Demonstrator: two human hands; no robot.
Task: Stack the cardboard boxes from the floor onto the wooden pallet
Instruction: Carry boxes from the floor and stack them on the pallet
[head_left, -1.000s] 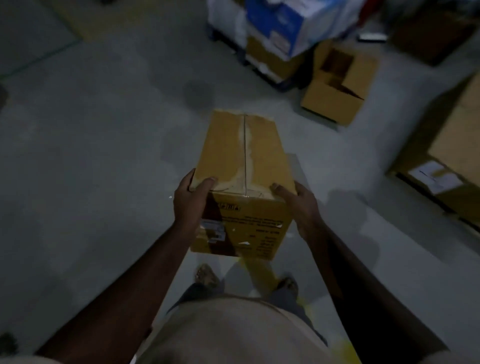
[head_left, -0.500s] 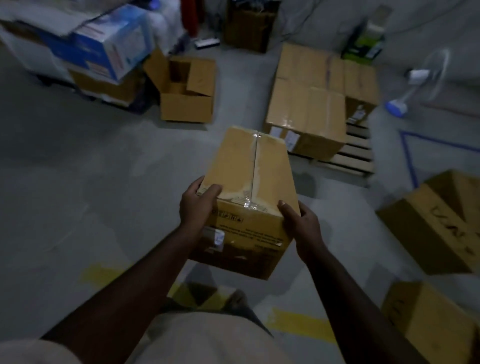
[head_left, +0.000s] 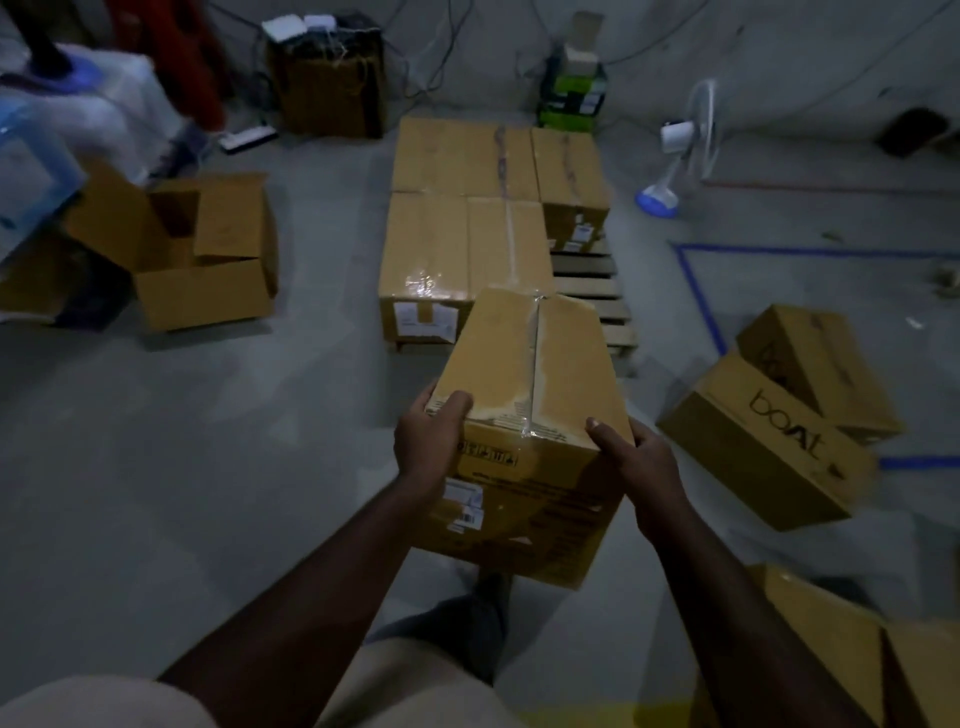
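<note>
the left hand (head_left: 431, 441) and right hand (head_left: 631, 457) clamp the near corners of a taped cardboard box (head_left: 524, 415), thumbs over its top edge, carrying it level, above the floor, facing the wooden pallet's (head_left: 592, 291) bare slats beside stacked boxes (head_left: 457, 244).

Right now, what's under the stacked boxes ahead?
A wooden pallet: bare slats show to the right of the stacked boxes. The rest of it is covered by them, and the carried box hides the near right corner.
</note>
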